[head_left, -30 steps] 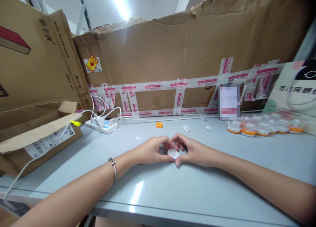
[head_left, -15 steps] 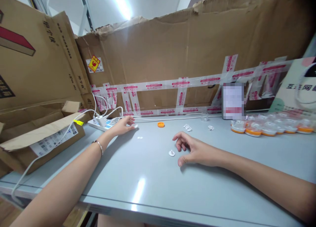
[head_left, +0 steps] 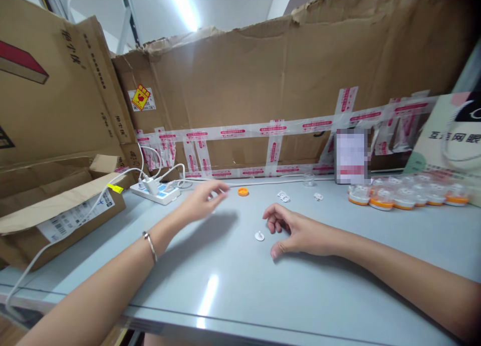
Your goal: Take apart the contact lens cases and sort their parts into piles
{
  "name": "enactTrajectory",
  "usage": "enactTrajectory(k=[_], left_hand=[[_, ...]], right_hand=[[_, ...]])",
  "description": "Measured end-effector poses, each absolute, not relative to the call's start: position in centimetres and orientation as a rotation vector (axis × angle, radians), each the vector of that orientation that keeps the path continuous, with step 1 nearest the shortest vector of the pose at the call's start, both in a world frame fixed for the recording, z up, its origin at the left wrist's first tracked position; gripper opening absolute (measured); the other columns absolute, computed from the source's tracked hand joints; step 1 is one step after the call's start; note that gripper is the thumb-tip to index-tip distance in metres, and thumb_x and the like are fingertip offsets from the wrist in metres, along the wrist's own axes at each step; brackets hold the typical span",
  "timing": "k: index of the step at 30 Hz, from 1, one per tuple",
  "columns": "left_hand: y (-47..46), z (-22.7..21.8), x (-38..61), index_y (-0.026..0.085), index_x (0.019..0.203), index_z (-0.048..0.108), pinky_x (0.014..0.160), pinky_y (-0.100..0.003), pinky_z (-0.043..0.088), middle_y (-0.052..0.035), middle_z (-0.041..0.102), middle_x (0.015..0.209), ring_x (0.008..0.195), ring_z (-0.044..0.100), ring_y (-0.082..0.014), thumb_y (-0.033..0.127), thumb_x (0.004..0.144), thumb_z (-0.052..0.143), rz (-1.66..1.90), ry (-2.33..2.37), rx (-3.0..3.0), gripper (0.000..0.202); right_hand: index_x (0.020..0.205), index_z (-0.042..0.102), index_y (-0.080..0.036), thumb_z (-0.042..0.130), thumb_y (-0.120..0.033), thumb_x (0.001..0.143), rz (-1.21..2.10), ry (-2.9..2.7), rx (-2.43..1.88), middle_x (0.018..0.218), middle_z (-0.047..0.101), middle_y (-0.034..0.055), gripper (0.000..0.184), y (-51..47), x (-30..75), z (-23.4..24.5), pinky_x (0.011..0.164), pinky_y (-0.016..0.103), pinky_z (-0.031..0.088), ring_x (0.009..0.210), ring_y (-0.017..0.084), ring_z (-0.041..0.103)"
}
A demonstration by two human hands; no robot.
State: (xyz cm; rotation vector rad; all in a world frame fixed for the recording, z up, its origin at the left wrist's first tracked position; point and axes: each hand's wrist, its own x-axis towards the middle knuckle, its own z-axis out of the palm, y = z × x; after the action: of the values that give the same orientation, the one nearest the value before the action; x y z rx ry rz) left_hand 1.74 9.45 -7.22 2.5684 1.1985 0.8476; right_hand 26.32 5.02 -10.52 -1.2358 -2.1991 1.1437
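My left hand (head_left: 205,200) is raised above the table, left of the orange ring-shaped cap (head_left: 243,191). Its thumb and fingertips come close together in a pinch, blurred by motion, and what is between them cannot be made out. A small white disc with a peg standing up from it (head_left: 259,236) lies on the table, just left of my right hand (head_left: 291,230). That hand rests with its thumb apart from its curled fingers, holding nothing. Small white printed pieces (head_left: 283,196) lie behind it, and another little group (head_left: 318,197) is further right.
Several clear-domed containers with orange and white bases (head_left: 404,198) stand at the right. A clear round cup (head_left: 308,180) is by the back carton (head_left: 233,80). At left are a power strip (head_left: 161,194) with cables and an open cardboard box (head_left: 80,205).
My left hand has lifted and moved right and nearer from beside a white disc at the back left. My right hand stays nearly still. The view has shifted slightly.
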Motion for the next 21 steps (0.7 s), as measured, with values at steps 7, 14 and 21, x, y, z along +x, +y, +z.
enactTrajectory(k=[7, 14, 21], left_hand=[[3.7, -9.0, 6.7, 0.017, 0.108, 0.056, 0.089, -0.028, 0.042, -0.0086, 0.058, 0.110, 0.102, 0.052, -0.0165, 0.015, 0.087, 0.040, 0.367, 0.477, 2.833, 0.026], [5.0, -10.2, 6.5, 0.013, 0.093, 0.062, 0.078, -0.024, 0.045, -0.0073, 0.063, 0.091, 0.085, 0.057, -0.0142, 0.008, 0.083, 0.039, 0.456, 0.539, 2.956, 0.025], [12.3, -7.6, -1.2, 0.015, 0.085, 0.063, 0.073, -0.025, 0.044, -0.0062, 0.064, 0.085, 0.078, 0.058, -0.0159, 0.016, 0.075, 0.045, 0.592, 1.337, 2.844, 0.020]], right_hand=[[0.098, 0.037, -0.020, 0.074, -0.042, 0.053, 1.188, -2.242, -1.136, 0.092, 0.045, 0.0013, 0.062, 5.4, 26.9, -10.5, 0.075, 0.027, 0.038, 0.084, 0.014, 0.041], [0.101, 0.037, -0.021, 0.073, -0.044, 0.054, 1.165, -2.271, -1.178, 0.094, 0.046, 0.0016, 0.064, 5.3, 27.1, -10.4, 0.076, 0.027, 0.037, 0.085, 0.014, 0.042], [0.101, 0.039, -0.021, 0.072, -0.045, 0.056, 1.130, -2.276, -1.203, 0.093, 0.048, 0.0024, 0.061, 5.2, 27.2, -10.4, 0.077, 0.028, 0.038, 0.085, 0.015, 0.044]])
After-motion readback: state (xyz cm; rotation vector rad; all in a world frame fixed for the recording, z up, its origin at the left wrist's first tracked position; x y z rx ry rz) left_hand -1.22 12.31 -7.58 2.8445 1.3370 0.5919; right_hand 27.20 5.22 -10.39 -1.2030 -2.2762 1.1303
